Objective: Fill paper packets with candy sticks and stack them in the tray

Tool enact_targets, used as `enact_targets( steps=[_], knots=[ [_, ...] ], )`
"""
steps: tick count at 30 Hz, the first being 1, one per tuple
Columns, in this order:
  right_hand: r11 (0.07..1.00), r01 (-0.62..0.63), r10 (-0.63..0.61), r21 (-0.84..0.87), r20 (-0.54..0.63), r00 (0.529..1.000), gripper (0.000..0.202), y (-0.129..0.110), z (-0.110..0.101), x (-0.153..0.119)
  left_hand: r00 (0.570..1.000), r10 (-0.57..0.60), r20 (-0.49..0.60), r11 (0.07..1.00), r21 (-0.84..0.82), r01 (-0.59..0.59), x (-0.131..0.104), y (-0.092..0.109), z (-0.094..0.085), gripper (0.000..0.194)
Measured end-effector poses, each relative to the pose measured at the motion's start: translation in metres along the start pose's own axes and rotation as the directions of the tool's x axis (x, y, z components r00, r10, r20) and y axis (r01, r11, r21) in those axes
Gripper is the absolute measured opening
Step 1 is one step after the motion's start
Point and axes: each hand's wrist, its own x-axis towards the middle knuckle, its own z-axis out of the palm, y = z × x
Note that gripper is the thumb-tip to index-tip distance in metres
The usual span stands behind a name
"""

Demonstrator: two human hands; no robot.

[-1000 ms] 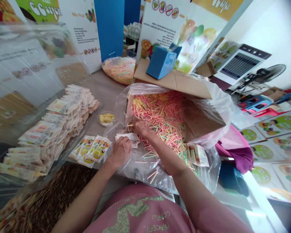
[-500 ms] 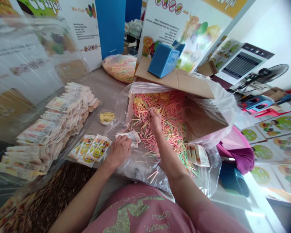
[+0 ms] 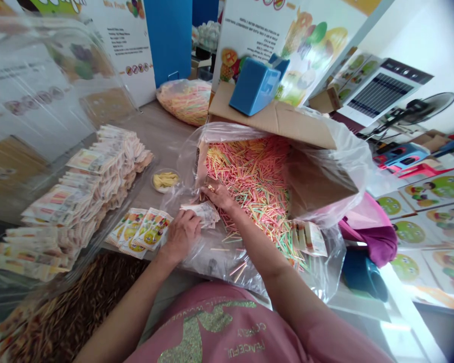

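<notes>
My left hand [image 3: 181, 233] holds a small stack of printed sachets [image 3: 203, 213] at the near edge of the table. My right hand [image 3: 220, 194] is right beside that stack, fingers pinched on a thin coloured straw taken from the heap. A cardboard box [image 3: 310, 181] lined with clear plastic lies open in front of me, full of pink, yellow and green straws [image 3: 261, 176]. Several loose straws lie on the plastic near my wrists.
A long row of filled sachets [image 3: 79, 191] lies at the left, with a fan of yellow-green sachets [image 3: 142, 231] beside my left hand. A small dish of yellow pieces [image 3: 165, 180], a bag of straws [image 3: 185, 101] and a blue dispenser [image 3: 254, 85] stand behind.
My right hand reached up into the straw heap, then came back down to the sachet stack in my left hand. My left hand stayed in place.
</notes>
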Motion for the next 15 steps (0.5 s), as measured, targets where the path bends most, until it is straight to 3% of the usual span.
enact_targets(
  steps=[4,7,10,12,15],
  knots=[
    [0.99,0.06,-0.056,-0.128,0.029,0.998,0.046,-0.002,-0.006,-0.001,0.998,-0.05,-0.048,0.989,-0.144,0.042,0.007,-0.013,-0.003,0.023],
    [0.996,0.0,-0.002,-0.092,-0.028,1.0,0.045,-0.009,-0.013,-0.01,0.982,-0.164,-0.099,0.924,-0.364,0.117,0.014,-0.023,-0.005,0.016],
    [0.996,-0.035,0.045,0.085,-0.111,0.993,0.056,-0.016,-0.027,-0.02,0.945,-0.314,-0.094,0.761,-0.62,0.191,0.016,-0.028,-0.008,0.015],
    [0.971,0.01,0.025,0.239,-0.145,0.989,0.064,-0.024,-0.038,-0.026,0.914,-0.404,-0.028,0.615,-0.748,0.249,0.017,-0.024,-0.011,0.022],
    [0.826,0.141,-0.004,0.546,-0.244,0.97,0.063,-0.045,-0.053,-0.035,0.872,-0.472,0.129,0.4,-0.85,0.343,0.021,-0.011,-0.014,0.031]
  ],
)
